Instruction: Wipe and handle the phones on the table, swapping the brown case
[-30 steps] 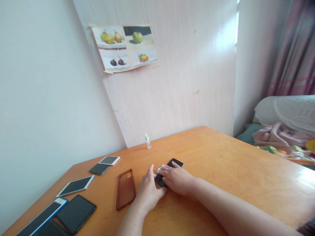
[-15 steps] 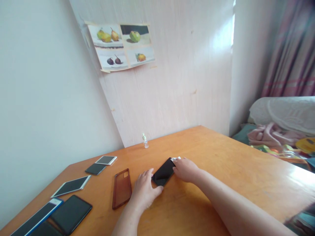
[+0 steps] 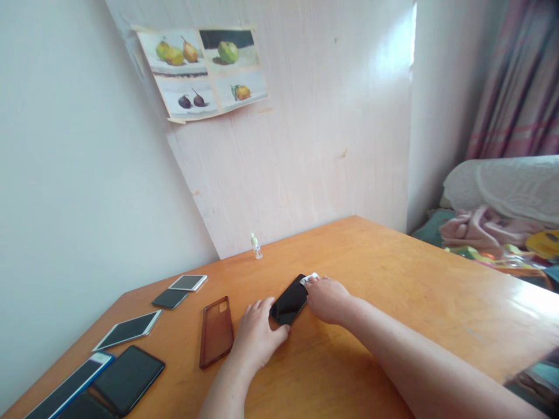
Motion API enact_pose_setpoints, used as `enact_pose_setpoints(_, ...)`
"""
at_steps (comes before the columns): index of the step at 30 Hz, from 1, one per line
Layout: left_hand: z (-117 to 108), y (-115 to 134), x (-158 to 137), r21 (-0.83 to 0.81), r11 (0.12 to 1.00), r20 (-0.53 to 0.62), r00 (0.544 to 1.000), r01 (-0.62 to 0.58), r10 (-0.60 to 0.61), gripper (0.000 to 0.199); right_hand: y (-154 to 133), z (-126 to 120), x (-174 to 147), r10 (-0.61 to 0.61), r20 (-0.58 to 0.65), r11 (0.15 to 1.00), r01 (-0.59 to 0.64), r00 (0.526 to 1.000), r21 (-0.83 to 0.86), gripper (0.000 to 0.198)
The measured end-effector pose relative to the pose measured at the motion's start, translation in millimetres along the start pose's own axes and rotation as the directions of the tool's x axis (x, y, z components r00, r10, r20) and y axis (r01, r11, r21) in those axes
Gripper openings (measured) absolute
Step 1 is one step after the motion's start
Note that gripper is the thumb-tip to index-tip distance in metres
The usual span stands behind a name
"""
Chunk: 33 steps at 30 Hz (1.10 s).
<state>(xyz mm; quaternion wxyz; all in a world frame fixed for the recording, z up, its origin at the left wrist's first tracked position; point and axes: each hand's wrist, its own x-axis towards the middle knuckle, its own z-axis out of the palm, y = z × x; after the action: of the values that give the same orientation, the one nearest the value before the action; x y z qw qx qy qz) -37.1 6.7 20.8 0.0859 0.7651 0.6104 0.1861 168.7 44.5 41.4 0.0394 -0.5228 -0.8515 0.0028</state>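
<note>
A black smartphone (image 3: 289, 301) lies screen up on the wooden table, angled away to the right. My left hand (image 3: 258, 327) grips its near end, thumb on one side and fingers on the other. At the far end, my right hand (image 3: 326, 297) presses a small white wipe (image 3: 309, 278) against the screen, its fingers closed on it. To the left of my left hand lies a translucent brown phone case (image 3: 217, 333), flat on the table. A small clear spray bottle (image 3: 256, 247) stands upright beyond the phone, near the wall.
Along the table's left side lie several devices: a white-edged phone (image 3: 188, 283), a dark phone (image 3: 170, 298), a white phone (image 3: 128, 330), a blue-edged phone (image 3: 72, 384) and a black tablet-like device (image 3: 130, 378). Fruit pictures (image 3: 203, 73) hang on the board behind. Fabrics (image 3: 484, 230) are heaped at right.
The view has tilted slightly down and shifted right. My right hand has shifted slightly at the phone's far end, and more of the white wipe shows. My left hand keeps its hold.
</note>
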Motion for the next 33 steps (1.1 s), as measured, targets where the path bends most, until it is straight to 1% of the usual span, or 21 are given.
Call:
enact_pose_setpoints(2,1.3,-1.6,0.3,-0.004,1.0,-0.004,1.0,-0.009,0.009,0.057,-12.2,0.6,-5.6,-0.059,0.004,0.998,0.059,0.998,0.0,0.033)
enact_pose_setpoints(5,2.5,-3.7,0.7,-0.002,1.0,0.005,1.0,-0.003,0.003,0.057,-35.8,0.2,-16.7,-0.259,-0.007,0.966,0.259,0.966,0.028,0.035)
enact_pose_setpoints(6,2.4,-3.9,0.8,0.0,1.0,0.01,1.0,0.001,-0.001,0.057,-40.0,-0.3,-18.4,-0.297,-0.007,0.954,0.297,0.955,0.048,0.035)
enact_pose_setpoints(7,2.3,-3.7,0.9,0.0,1.0,0.014,1.0,0.003,-0.003,0.057,-41.0,-0.9,-18.2,-0.296,-0.004,0.953,0.296,0.955,0.07,0.033)
enact_pose_setpoints(8,2.0,-3.4,0.8,-0.002,1.0,0.016,1.0,0.003,-0.003,0.057,-38.7,-1.2,-16.2,-0.252,-0.004,0.963,0.251,0.968,0.098,0.031)
enact_pose_setpoints(10,1.3,-2.2,0.7,-0.005,1.0,0.013,1.0,0.0,0.0,0.057,-26.3,-0.6,-7.3,-0.113,-0.019,0.982,0.115,0.993,0.149,0.024)
enact_pose_setpoints(12,0.8,-0.9,0.6,-0.002,1.0,0.008,1.0,0.001,0.0,0.056,-8.7,2.0,4.5,0.003,-0.064,0.982,0.009,0.998,0.187,0.023)
enact_pose_setpoints(15,0.8,0.4,0.5,0.004,1.0,0.01,1.0,0.01,-0.01,0.056,15.0,7.9,19.4,0.083,-0.121,0.972,-0.053,0.989,0.229,0.025)
enact_pose_setpoints(17,1.1,0.8,0.4,-0.003,1.0,0.012,1.0,0.014,-0.014,0.058,25.5,11.5,24.9,0.126,-0.148,0.963,-0.085,0.981,0.257,0.029)
enact_pose_setpoints(19,1.6,0.6,0.4,-0.022,1.0,0.015,1.0,0.017,-0.017,0.06,31.1,14.1,27.6,0.171,-0.167,0.955,-0.122,0.971,0.271,0.031)
enact_pose_setpoints(21,2.5,-0.1,0.4,-0.049,0.998,0.014,0.999,0.036,-0.036,0.066,29.8,15.7,27.6,0.192,-0.174,0.953,-0.142,0.966,0.268,0.03)
enact_pose_setpoints(22,3.1,-0.6,0.5,-0.063,0.997,0.012,0.999,0.048,-0.047,0.07,25.9,16.1,26.4,0.182,-0.173,0.956,-0.133,0.968,0.263,0.03)
enact_pose_setpoints(24,4.8,-2.2,0.8,-0.088,0.994,0.005,0.998,0.062,-0.062,0.078,11.6,16.7,21.5,0.116,-0.162,0.964,-0.072,0.98,0.254,0.028)
enact_pose_setpoints(26,6.7,-4.2,1.2,-0.111,0.992,-0.007,0.999,0.051,-0.052,0.084,-7.9,17.1,13.7,-0.037,-0.148,0.967,0.073,0.988,0.245,0.023)
enact_pose_setpoints(27,7.7,-5.1,1.4,-0.127,0.991,-0.011,0.999,0.04,-0.042,0.086,-17.2,17.3,9.6,-0.144,-0.146,0.955,0.176,0.979,0.24,0.022)
enact_pose_setpoints(28,8.5,-5.8,1.5,-0.146,0.989,-0.013,0.999,0.029,-0.032,0.088,-24.6,17.5,6.1,-0.257,-0.153,0.929,0.288,0.954,0.233,0.022)
enact_pose_setpoints(29,9.1,-6.4,1.5,-0.166,0.986,-0.015,1.0,0.021,-0.024,0.09,-29.2,17.5,3.6,-0.348,-0.164,0.898,0.378,0.923,0.223,0.023)
enact_pose_setpoints(30,9.5,-6.6,1.5,-0.181,0.983,-0.017,1.0,0.018,-0.021,0.091,-30.6,17.4,2.7,-0.405,-0.175,0.876,0.435,0.898,0.208,0.024)
enact_pose_setpoints(31,9.6,-6.7,1.3,-0.188,0.982,-0.019,0.999,0.022,-0.026,0.092,-28.7,17.3,3.4,-0.422,-0.182,0.872,0.452,0.888,0.189,0.025)
enact_pose_setpoints(32,9.6,-6.5,1.1,-0.187,0.982,-0.022,0.999,0.032,-0.037,0.093,-24.0,17.2,5.7,-0.397,-0.184,0.888,0.427,0.899,0.169,0.026)
enact_pose_setpoints(33,9.4,-6.2,0.8,-0.18,0.983,-0.027,0.998,0.045,-0.05,0.094,-17.5,17.1,8.9,-0.345,-0.182,0.916,0.373,0.921,0.149,0.027)
